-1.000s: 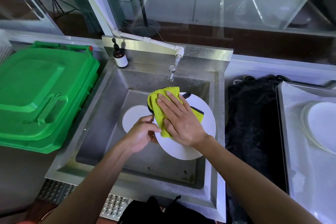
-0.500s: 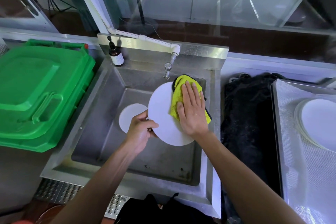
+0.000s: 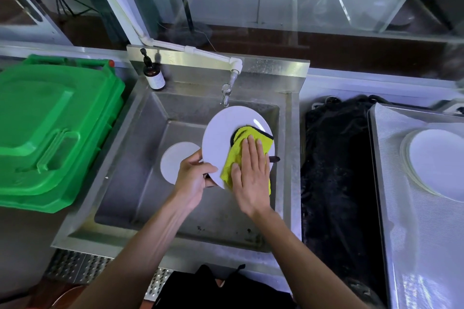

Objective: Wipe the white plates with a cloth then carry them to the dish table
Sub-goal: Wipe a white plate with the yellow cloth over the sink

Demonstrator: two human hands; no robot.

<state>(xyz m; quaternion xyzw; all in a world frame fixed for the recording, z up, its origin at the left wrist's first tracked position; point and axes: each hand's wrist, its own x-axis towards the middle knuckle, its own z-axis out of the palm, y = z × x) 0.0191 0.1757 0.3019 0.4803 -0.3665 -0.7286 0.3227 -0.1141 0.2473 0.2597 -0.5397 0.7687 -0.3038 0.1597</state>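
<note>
White plate (image 3: pixel 226 130) is held tilted over the sink (image 3: pixel 140 148), off the basin floor; probably so the face is open to the wipe and drips fall into the basin; left hand (image 3: pixel 193 178) pinches the lower-left rim, thumb on the face, fingers curled behind; right hand (image 3: pixel 251 178) lies flat, fingers straight and together, pressing the yellow cloth (image 3: pixel 248 143) onto the plate's lower right; cloth shows beyond the fingertips and beside the thumb; flat palm likely spreads pressure.

Sink holds a second plate (image 3: pixel 175 160), flat on the bottom, just left of the left fingers; still to wipe, I'd guess; tap (image 3: pixel 226 93) hangs above the plate's top edge.

Tray (image 3: pixel 391 183), well right of the right hand, holds a stack of plates (image 3: pixel 437 163); likely the drop-off.
</note>
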